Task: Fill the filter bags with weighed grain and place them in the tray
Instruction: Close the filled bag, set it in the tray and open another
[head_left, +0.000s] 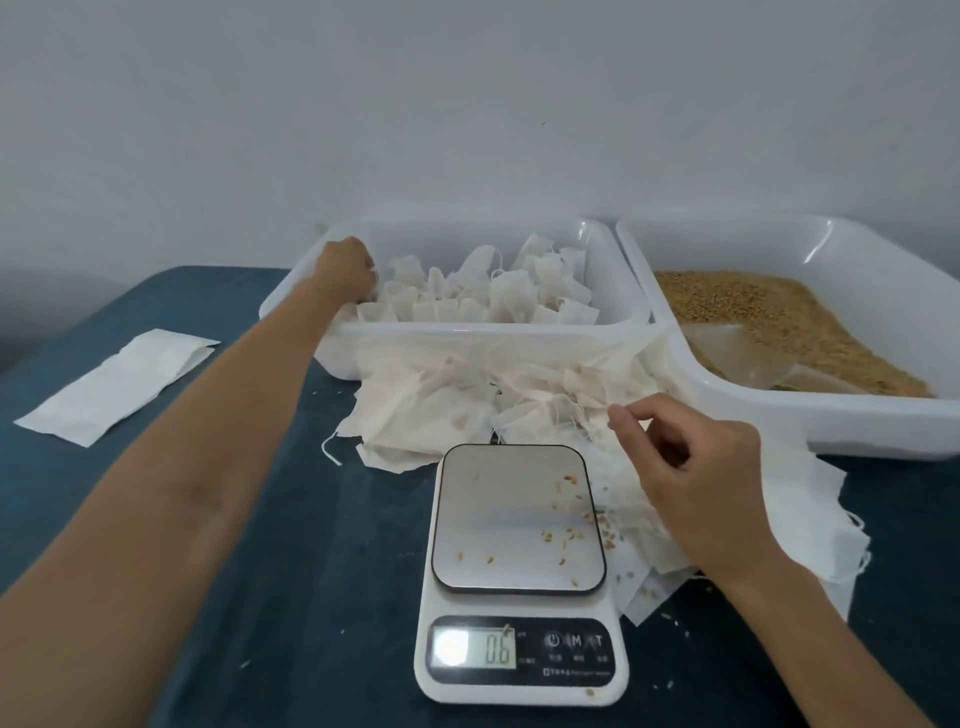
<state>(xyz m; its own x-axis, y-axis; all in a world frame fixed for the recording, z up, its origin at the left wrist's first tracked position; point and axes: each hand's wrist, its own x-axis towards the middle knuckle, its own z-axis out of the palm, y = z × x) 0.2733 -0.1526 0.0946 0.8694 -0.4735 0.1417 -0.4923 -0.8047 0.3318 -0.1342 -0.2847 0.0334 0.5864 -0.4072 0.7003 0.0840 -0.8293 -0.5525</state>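
- Nearest the front edge of the dark blue tabletop: white digital kitchen scale, steel platform bare but for stray grains, display reading 0.6.
- White plastic tray at the back edge holds filled white filter bags; the left hand reaches into its left corner, fingers hidden, grasp cannot be told.
- Second white tub of loose tan grain sits at the back right.
- Heap of empty white filter bags lies between tray and scale.
- Right hand hovers over it, fingers loosely curled, holding nothing.
- Judged step: depositing a bag. Next: pick one empty bag.

Left hand fingertips hidden among bags; grain tray cut off right
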